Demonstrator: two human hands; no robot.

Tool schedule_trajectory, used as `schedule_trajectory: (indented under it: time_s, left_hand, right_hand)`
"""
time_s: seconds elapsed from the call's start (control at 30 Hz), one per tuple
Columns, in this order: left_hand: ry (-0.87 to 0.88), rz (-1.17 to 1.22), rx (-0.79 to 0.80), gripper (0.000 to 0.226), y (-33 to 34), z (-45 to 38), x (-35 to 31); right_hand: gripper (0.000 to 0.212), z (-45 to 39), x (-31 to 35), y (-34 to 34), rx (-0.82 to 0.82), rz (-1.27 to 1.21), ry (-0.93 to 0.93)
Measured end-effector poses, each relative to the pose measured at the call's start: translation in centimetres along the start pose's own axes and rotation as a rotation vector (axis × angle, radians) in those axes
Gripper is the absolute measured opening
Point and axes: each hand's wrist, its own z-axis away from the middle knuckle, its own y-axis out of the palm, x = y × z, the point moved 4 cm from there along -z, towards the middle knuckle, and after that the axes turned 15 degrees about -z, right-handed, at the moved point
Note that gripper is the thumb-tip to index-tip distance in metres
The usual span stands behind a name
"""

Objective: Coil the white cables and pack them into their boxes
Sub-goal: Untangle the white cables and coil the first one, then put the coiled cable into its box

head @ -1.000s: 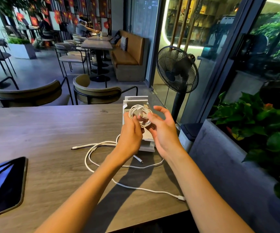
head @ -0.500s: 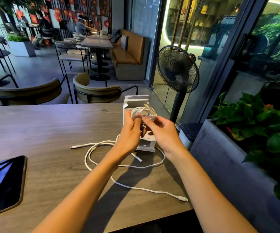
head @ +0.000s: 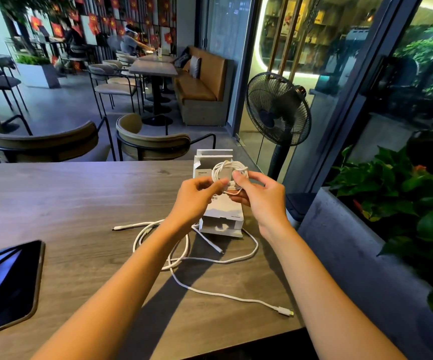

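From the head camera, both hands hold a small coil of white cable [head: 229,175] up above the table [head: 54,203], probably lifted so the loops stay gathered while the end is tucked. The left hand [head: 197,196] pinches the coil's left side between thumb and fingers; the right hand [head: 259,196] closes narrowly on its right side. The coil sits between the fingertips, directly over the open white boxes [head: 218,214]. A second white cable [head: 197,258] lies loose on the table below, uncoiled, near the boxes.
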Motion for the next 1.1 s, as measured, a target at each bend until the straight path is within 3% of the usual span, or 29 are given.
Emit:
schedule_trajectory:
  time_s: [0.13, 0.3, 0.53, 0.63, 0.87, 1.1]
  left_hand:
    - [-0.006, -0.033, 0.021, 0.024, -0.5, -1.2, 0.6]
    - [0.087, -0.201, 0.113, 0.027, -0.2, -2.1, 1.4]
    - [0.071, -0.967, 0.327, 0.062, 1.1, -2.2, 5.9]
    - [0.059, -0.903, 0.373, 0.057, 1.5, -1.9, 6.6]
    - [0.099, -0.891, 0.249, 0.026, 1.2, -2.1, 6.1]
    - [0.145, -0.948, 0.176, 0.037, 2.3, -0.7, 6.3]
  right_hand:
    - [0.022, -0.9, -0.4, -0.2, 0.072, -0.022, 0.116]
    - [0.026, -2.4, -0.8, -0.8, 0.071, 0.059, 0.118]
    - [0.022, -3.5, -2.0, -2.0, 0.020, 0.079, 0.147]
    - [0.021, -3.4, -2.2, -2.7, 0.011, 0.089, 0.137]
    - [0.027, -3.3, -2.4, -3.3, 0.017, 0.099, 0.138]
    - [0.030, -2.9, -3.4, -3.8, 0.020, 0.135, 0.136]
